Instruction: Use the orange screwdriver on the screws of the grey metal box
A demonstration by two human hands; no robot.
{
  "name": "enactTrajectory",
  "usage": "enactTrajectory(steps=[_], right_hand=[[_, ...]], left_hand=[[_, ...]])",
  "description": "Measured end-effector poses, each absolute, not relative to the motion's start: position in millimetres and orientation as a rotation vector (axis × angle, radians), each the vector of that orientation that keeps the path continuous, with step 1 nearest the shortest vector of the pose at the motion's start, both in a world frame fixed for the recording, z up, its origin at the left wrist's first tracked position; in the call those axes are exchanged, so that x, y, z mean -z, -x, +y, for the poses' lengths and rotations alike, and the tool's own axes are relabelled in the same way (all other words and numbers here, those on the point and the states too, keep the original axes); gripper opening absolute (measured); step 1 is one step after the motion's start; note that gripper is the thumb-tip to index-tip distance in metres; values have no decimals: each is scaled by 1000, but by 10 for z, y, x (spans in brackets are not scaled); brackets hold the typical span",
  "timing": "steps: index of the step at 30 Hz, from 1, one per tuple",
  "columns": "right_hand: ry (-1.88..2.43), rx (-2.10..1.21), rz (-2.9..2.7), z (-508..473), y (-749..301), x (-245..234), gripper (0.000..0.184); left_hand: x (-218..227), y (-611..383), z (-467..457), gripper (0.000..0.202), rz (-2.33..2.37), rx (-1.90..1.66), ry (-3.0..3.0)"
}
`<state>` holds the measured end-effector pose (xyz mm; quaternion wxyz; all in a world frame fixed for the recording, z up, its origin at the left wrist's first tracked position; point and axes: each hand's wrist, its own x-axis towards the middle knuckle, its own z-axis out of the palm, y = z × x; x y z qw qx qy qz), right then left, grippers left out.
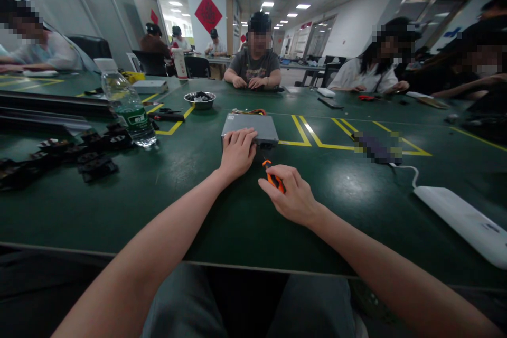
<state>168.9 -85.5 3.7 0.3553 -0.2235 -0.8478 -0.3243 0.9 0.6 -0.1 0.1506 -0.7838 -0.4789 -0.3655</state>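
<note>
A grey metal computer power supply (266, 125) lies on the green table, its socket side facing me and coloured cables behind it. My left hand (238, 150) grips its front left part, fingers laid over the top and thumb down at the front face. In my right hand (292, 190) is a screwdriver (273, 175) with an orange and black handle, pinched between thumb and fingers. Its shaft points towards the socket side of the power supply; whether the tip touches it is too dim to tell.
Left of me stand a water bottle (130, 108) and black parts (97, 161). Further back is a metal bowl (199, 99) of small pieces. To the right, a phone (376, 147) is cabled to a white power bank (461, 222). A person (255, 63) sits opposite.
</note>
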Motion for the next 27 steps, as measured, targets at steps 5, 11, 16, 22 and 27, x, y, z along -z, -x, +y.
enactTrajectory(steps=[5, 11, 16, 22, 27], right_hand=[[554, 769, -2179, -858, -1663, -58, 29], [576, 851, -2198, -876, -1663, -67, 17], [533, 761, -2210, -860, -1661, -45, 27], [611, 815, -2141, -846, -1682, -73, 21], [547, 733, -2191, -834, -1676, -24, 29]], left_hand=[[3, -8, 9, 30, -1370, 1055, 2250], [-15, -4, -7, 31, -1375, 1033, 2262], [1, -3, 10, 31, -1376, 1025, 2249], [13, -1, 16, 31, -1369, 1032, 2241], [-3, -4, -4, 31, -1370, 1024, 2253]])
